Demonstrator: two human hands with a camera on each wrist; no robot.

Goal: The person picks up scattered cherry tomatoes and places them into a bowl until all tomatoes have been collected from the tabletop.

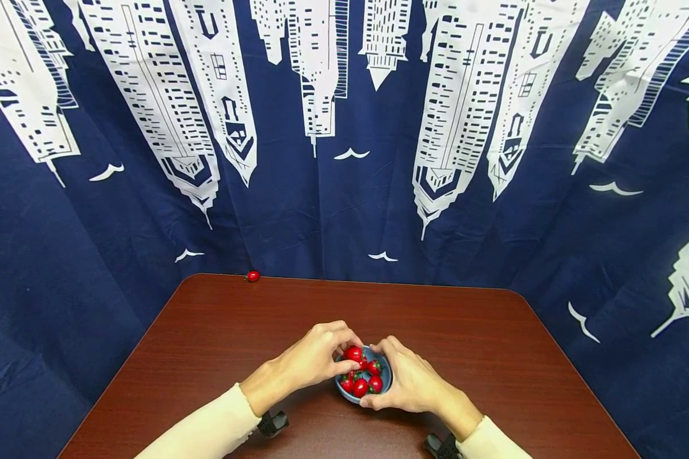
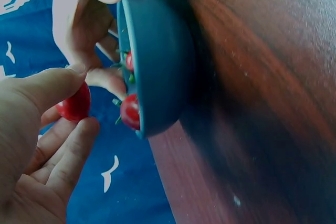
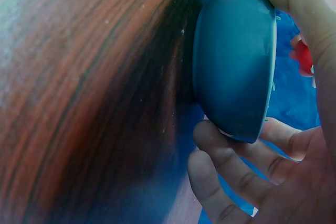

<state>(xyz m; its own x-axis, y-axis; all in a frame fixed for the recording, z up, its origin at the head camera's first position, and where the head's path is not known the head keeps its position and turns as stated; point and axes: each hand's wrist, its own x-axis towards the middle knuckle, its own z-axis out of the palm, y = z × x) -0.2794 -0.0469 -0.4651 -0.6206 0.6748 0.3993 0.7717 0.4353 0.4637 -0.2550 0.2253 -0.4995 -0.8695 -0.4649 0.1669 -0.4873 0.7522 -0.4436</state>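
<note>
A blue bowl [image 1: 386, 381] with several red cherry tomatoes [image 1: 360, 387] in it stands on the table. Between thumb and fingertips, my left hand [image 1: 321, 354] pinches one cherry tomato [image 2: 76, 102] just over the bowl's rim; the left wrist view shows it apart from those inside. My right hand [image 1: 410, 377] grips the bowl from the right, thumb at the near side of the rim and fingers round the far side. In the right wrist view the bowl's outer wall [image 3: 236, 61] hides most of what is inside.
The brown wooden table [image 1: 252, 325] has rounded far corners. One more cherry tomato [image 1: 253, 276] lies at its far left edge, against the dark blue curtain [image 1: 321, 217] printed with white buildings. The curtain surrounds the table at the back and both sides.
</note>
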